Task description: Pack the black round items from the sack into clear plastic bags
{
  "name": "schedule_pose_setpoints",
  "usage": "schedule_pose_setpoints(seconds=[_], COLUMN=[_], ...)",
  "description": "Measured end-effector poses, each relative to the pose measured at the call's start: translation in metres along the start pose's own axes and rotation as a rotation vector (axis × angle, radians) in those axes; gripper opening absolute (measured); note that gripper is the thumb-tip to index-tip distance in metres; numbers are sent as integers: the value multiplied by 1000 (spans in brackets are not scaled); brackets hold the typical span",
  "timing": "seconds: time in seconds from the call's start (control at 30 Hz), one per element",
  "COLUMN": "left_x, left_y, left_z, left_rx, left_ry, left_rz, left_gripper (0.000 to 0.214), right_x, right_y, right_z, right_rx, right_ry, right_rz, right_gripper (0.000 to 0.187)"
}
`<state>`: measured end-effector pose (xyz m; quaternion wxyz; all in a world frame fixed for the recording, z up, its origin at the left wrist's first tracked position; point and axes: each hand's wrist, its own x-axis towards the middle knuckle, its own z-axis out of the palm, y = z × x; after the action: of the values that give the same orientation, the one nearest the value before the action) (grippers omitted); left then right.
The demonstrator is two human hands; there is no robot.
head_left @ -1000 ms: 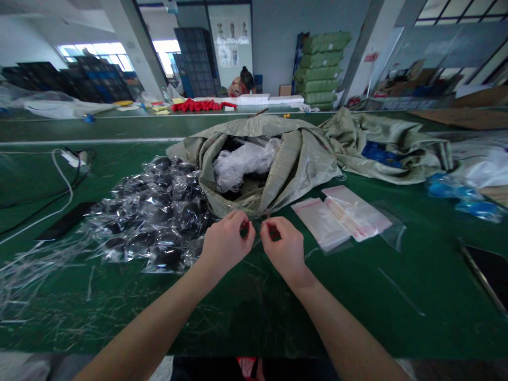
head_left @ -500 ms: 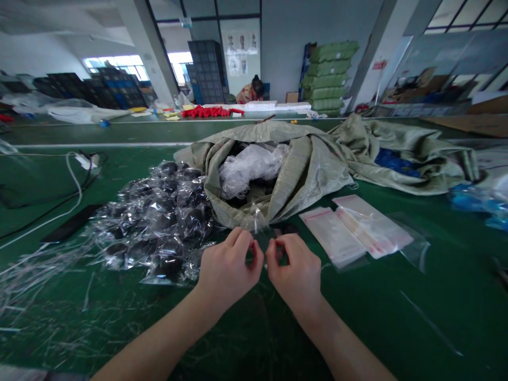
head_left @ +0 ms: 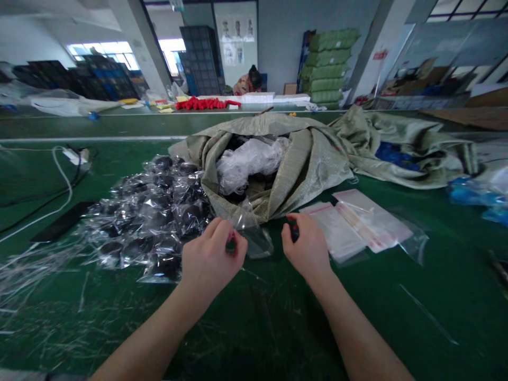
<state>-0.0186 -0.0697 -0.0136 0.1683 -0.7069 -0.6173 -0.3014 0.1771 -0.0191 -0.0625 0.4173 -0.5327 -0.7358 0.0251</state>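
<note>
in this wide workroom a long green counter point(head_left: 257, 328) carries everything we handle. the clear bag point(head_left: 260, 244) is just above it, in front of the sack's near rim, and our left hand point(head_left: 210, 254) has finger and thumb pinched together on its near side. we judge that this grip at the edge leaves most of the film spread and unobstructed. our right hand point(head_left: 309, 248) is apart from it, fingers curled, with a small dark thing point(head_left: 295, 232) showing among them; we cannot tell whether they grasp it. just beside that hand lie flat clear bags point(head_left: 369, 219) in overlapping piles, probably put there for easy reach. against our left hand's side crowds a heap of wrapped black pieces point(head_left: 159, 203), each in shiny film, which limits room there. straight beyond, the woven sack point(head_left: 325, 153) gapes toward us, perhaps so its contents can be reached, with white wrapping point(head_left: 252, 159) bulging from its mouth; its folded rim stands in the way of forward movement. farther left are a dark flat device point(head_left: 63, 222) and loose clear strips point(head_left: 35, 270). past the counter, a co-worker point(head_left: 248, 82) bends behind a row of red items point(head_left: 204, 103).
</note>
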Motion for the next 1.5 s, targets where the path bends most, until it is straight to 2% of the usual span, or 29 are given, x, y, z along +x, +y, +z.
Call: schedule_pose_setpoints(seconds=[0.07,0.17,0.23,0.3,0.37,0.43,0.53,0.63,0.73,0.87,1.13,1.23,1.3,1.4,1.5], left_x=[4,10,11,10,9,7,7,9,12,17,28,27,26,23,21], left_y=[-5,-9,-11,-10,-7,-3,5,11,11,6,-4,-3,-2,1,3], left_z=[-10,-22,-23,-19,-9,1,13,20,24,26,24,23,23,22,22], left_rx=[20,78,125,171,212,231,217,163,106,6,-307,-340,-336,-306,-271], left_ry=[32,45,25,-24,-101,-187,-302,-420,-507,-517,-521,-518,-504,-488,-489], left_rz=[-33,-76,-80,-69,-59,-53,-38,8,46,25,-42,-50,-49,-45,-21], left_gripper=[20,20,20,19,18,18,19,17,17,14,22,23,24,24,24], right_x=[3,3,3,6,9,11,6,-2,-7,-5,-5,-6,-6,-6,-5], right_y=[18,37,42,43,37,24,-3,-25,-30,-17,-13,-13,-12,-10,-9], right_z=[9,20,23,20,13,5,-5,-5,1,7,6,10,14,17,14], right_rx=[-153,-268,-282,-204,17,380,947,1162,1119,958,674,611,563,536,555], right_ry=[-143,-355,-409,-364,-259,-194,-271,-330,-295,-253,-257,-253,-207,-138,-151], right_rz=[45,50,57,93,141,186,216,200,259,307,171,81,47,51,77], right_gripper=[35,42,40,37,33,31,36,45,42,36,42,38,35,37,38])
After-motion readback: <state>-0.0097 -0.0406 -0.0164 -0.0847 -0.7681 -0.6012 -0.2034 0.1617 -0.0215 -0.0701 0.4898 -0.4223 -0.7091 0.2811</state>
